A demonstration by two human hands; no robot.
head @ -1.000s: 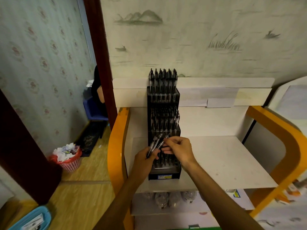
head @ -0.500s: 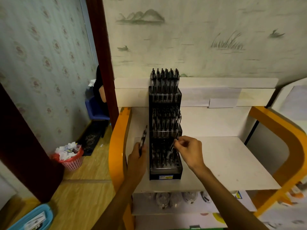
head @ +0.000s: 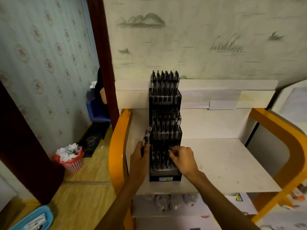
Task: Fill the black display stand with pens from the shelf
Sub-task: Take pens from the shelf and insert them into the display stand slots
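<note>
**Slotting pens into a black tiered stand**

A black display stand (head: 165,130) rises in three stepped tiers on a white shelf (head: 224,163), its back against the wall. The top and middle tiers are packed with upright pens. The right hand (head: 181,159) hovers over the lowest, front tier, fingers curled as if pinching a pen (head: 170,149) down among those already seated (the pen itself is dark and hard to pick out). Just left of the stand, the left hand (head: 138,157) grips a small bundle of spare pens (head: 146,139), their ends pointing up.

These pens look light, stiff and smooth, so likely slippery in a bunch; pinching one near its upper barrel should steer it best into a slot.

A small blue label (head: 165,178) sits on the stand's front base, its writing too blurred to read. Further left of the stand, a pink basket (head: 73,164) of paper scraps stands on the wooden floor.
</note>
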